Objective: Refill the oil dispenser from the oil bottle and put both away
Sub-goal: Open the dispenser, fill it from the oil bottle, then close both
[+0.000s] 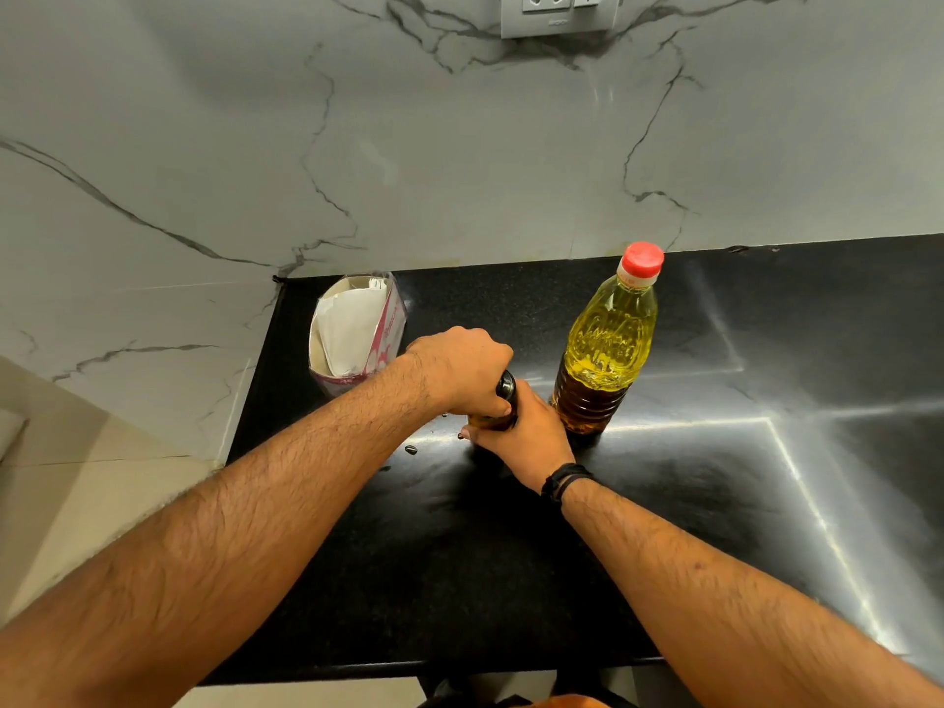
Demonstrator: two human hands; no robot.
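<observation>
The oil dispenser (505, 393) stands on the black countertop (511, 554), mostly hidden by both hands; only a dark top part and a bit of amber body show. My left hand (459, 367) is closed over its top. My right hand (526, 434) wraps around its body from the right. The oil bottle (608, 344), clear plastic with yellow oil and a red cap (642, 259), stands upright and capped just right of the hands, close to my right hand.
An open white-and-pink carton (357, 332) with white paper inside stands at the back left corner. A marble wall (408, 145) rises behind, with a socket plate (559, 12) above. Small dark bits (411, 449) lie on the counter. The counter's left edge is near.
</observation>
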